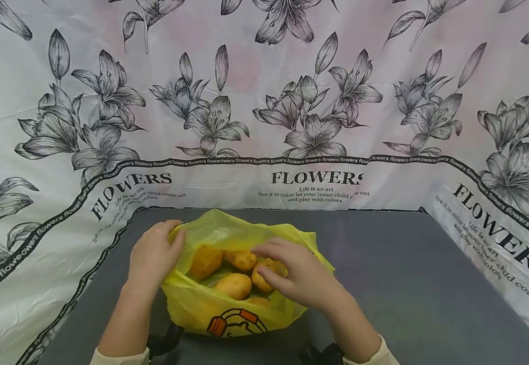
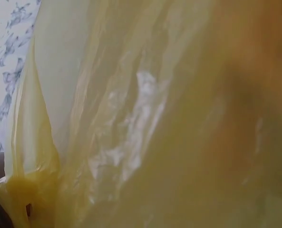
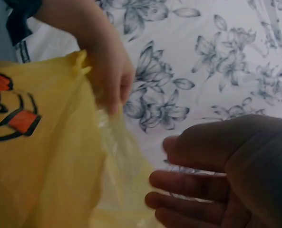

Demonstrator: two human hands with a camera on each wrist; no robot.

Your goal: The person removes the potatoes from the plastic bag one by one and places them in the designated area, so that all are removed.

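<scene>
A yellow plastic bag (image 1: 227, 317) with an orange and black print stands with its mouth spread wide. Several potatoes (image 1: 234, 287) lie inside it. My left hand (image 1: 152, 253) pinches the bag's left rim between thumb and fingers; the right wrist view also shows this left hand (image 3: 113, 71) at the rim. Over the right part of the mouth is my right hand (image 1: 298, 271), its fingers loosely extended above a potato (image 1: 264, 280) and holding nothing. Crinkled yellow film of the bag (image 2: 131, 123) fills most of the left wrist view.
The bag rests on a dark grey table (image 1: 406, 284). A white sheet (image 1: 227, 182) printed with black flowers and lettering hangs behind the table and along both sides.
</scene>
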